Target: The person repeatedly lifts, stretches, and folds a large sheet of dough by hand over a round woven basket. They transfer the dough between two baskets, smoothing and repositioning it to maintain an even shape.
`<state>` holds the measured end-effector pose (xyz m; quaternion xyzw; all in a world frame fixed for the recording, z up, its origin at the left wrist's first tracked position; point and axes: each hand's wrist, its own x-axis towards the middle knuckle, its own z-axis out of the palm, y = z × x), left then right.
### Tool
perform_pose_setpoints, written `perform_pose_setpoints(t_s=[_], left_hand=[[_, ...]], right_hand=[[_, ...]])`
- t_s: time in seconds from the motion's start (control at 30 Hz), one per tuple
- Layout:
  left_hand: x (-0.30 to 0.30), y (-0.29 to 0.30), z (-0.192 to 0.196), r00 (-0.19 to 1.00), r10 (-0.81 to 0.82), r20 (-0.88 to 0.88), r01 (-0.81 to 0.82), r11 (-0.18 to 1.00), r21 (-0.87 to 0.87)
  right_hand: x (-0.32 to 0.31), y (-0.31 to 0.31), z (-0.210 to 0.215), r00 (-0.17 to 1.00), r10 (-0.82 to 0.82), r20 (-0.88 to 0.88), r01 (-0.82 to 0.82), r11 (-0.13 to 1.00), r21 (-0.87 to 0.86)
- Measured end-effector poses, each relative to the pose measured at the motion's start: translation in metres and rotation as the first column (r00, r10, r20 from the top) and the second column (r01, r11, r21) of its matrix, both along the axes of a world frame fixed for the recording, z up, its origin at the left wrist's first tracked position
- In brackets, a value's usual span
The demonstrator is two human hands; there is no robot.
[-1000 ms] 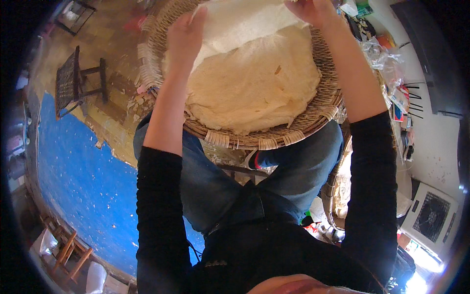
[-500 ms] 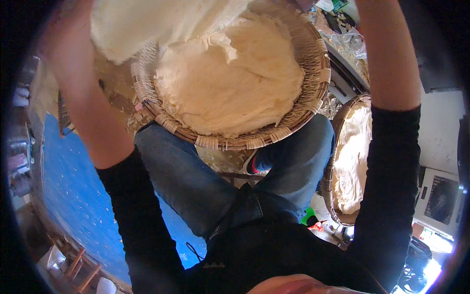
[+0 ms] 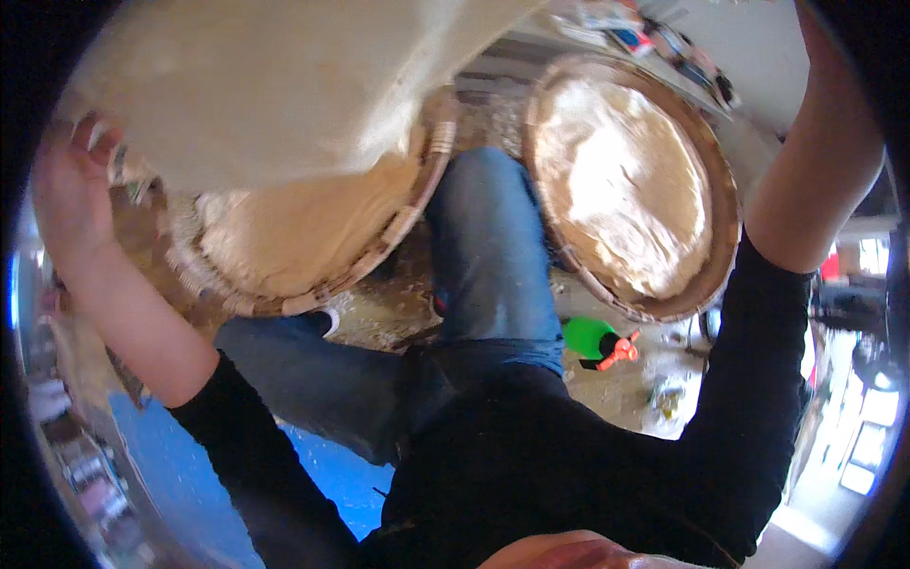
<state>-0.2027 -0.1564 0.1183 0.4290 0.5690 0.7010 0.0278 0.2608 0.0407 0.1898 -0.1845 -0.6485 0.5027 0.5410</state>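
Note:
A large, thin, floppy pale sheet [image 3: 256, 85], looking like a thin flatbread, hangs raised across the upper left. My left hand [image 3: 81, 180] is at its left edge with curled fingers, seemingly gripping the rim; blur softens the contact. Beneath the sheet, a round woven basket [image 3: 355, 270] holds more tan sheets [image 3: 303, 232], partly covered by the raised one. My right forearm [image 3: 834, 152] stretches up at the right, and its hand lies beyond the picture's edge. A second woven basket [image 3: 725, 204] at the right holds crumpled pale sheets [image 3: 630, 190].
Between the baskets is my bent knee [image 3: 493, 218]. A green bottle with an orange spray head [image 3: 590, 338] stands on the floor near the right basket. A blue surface [image 3: 180, 474] lies at lower left. Packages and small items [image 3: 645, 33] crowd the far right.
The view has swung to the right, bringing the second basket fully in. The raised sheet now covers more of the first basket. My left hand has come into clearer sight.

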Motion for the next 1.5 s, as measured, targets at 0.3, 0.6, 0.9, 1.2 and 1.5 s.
perform_pose_setpoints(t_s=[0.3,0.6,0.9,1.2,1.5], left_hand=[[0.208,0.162,-0.031,0.836,-0.548,-0.013,0.525,0.808,-0.266],[0.406,0.186,-0.056,0.718,-0.500,-0.485,0.514,0.850,-0.116],[0.551,0.164,-0.259,0.576,-0.759,-0.304,0.654,0.651,-0.385],[0.565,0.172,-0.346,0.196,-0.979,-0.057,0.436,0.139,-0.889],[0.498,0.197,-0.361,0.153,-0.931,-0.332,0.108,0.350,-0.931]], right_hand=[[0.260,0.157,-0.107,0.983,-0.153,0.101,0.174,0.951,-0.257],[0.405,0.116,-0.082,0.796,-0.594,0.116,0.587,0.710,-0.389],[0.534,0.033,-0.301,0.355,-0.615,0.704,0.773,0.616,0.148],[0.479,0.018,-0.427,-0.395,-0.467,0.791,0.768,0.305,0.564],[0.424,0.034,-0.475,-0.514,-0.215,0.830,0.572,0.635,0.519]])
